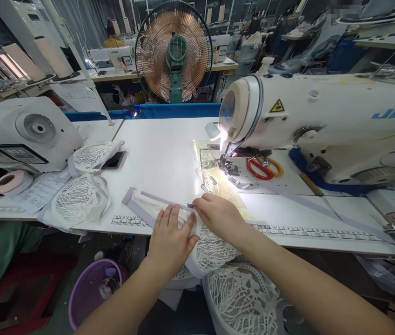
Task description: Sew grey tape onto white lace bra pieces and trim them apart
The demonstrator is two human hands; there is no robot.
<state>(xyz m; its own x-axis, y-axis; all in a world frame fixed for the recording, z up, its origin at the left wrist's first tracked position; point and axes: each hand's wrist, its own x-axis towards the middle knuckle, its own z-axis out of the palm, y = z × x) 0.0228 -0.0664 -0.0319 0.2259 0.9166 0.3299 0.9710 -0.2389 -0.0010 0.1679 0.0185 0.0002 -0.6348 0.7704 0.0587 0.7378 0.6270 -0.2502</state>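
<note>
My left hand (170, 238) lies flat, fingers stretched out, on a white fabric piece with lavender edging (137, 204) near the table's front edge. My right hand (220, 216) is closed in a pinch beside it. A small dark metal tool (190, 205) pokes out from its fingertips over the fabric; most of it is hidden, so its kind is unclear. White lace with lavender edging (214, 251) hangs from under my hands over the table edge. More lace pieces (242, 298) lie below, at my lap. The sewing machine (274, 116) stands beyond my right hand, its needle area lit.
Red-handled scissors (260, 170) lie by the machine, near a wooden-handled tool (311, 184). Lace cups (78, 200), a pink tape roll (12, 181) and another machine (26, 132) are at left. A fan (175, 51) stands behind; a purple bin (78, 291) is below.
</note>
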